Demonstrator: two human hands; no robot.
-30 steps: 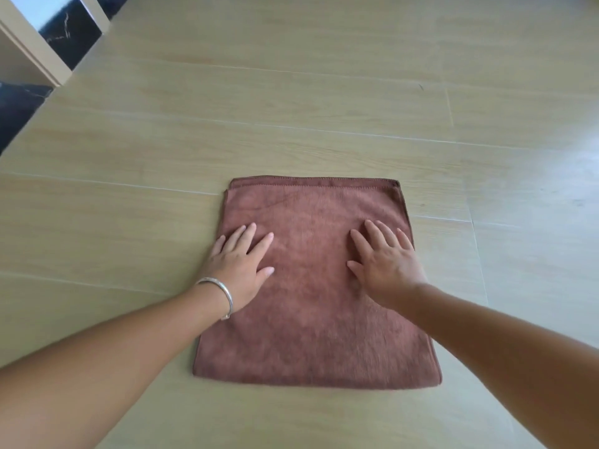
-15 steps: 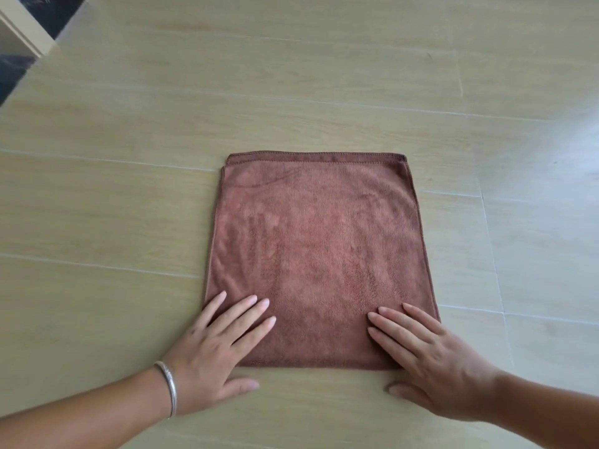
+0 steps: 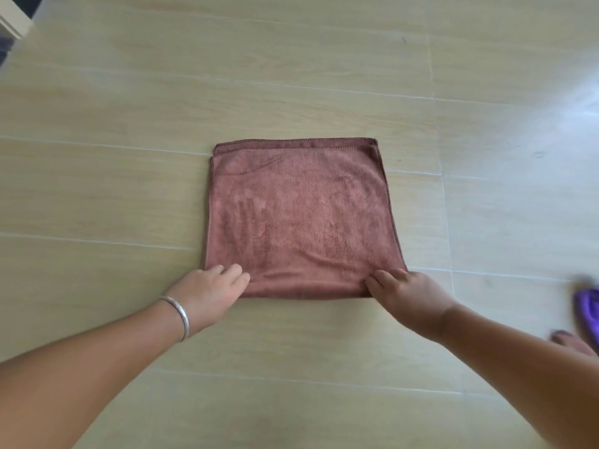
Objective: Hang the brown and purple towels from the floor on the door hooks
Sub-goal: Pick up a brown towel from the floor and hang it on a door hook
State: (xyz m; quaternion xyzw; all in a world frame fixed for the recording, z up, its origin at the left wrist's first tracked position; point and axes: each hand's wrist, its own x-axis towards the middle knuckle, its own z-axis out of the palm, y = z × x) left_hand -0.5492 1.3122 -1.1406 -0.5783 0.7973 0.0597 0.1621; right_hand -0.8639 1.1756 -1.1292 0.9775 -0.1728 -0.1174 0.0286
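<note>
Towel, brown (image 3: 301, 218), folded into a rough square, lies flat on floor (image 3: 129, 108) of pale wood-look planks w/ thin light seams. It sits near centre of view. Stitched hem runs along far edge; folded edge is nearest the person. Faint finger-shaped marks show in the nap.

Left hand (image 3: 209, 291) is at towel's near-left corner, fingers curled and pinching the cloth edge; thumb is hidden, so exact grip can't be told. Silver bangle (image 3: 180, 314) circles the left wrist. Right hand (image 3: 403, 291) is at near-right corner, fingers (image 3: 377, 280) curled over the edge and pinching the cloth, which puckers slightly there. Both forearms reach in from bottom of view, left from lower left, right from lower right.

At far right edge, well apart from the towel, a blurred purple shape (image 3: 587, 307) shows; too smeared to tell what it is. Just below it, toes of a bare foot (image 3: 570, 343) rest on floor. Top-left corner holds a bit of white frame (image 3: 11, 22) w/ dark area beside it.
</note>
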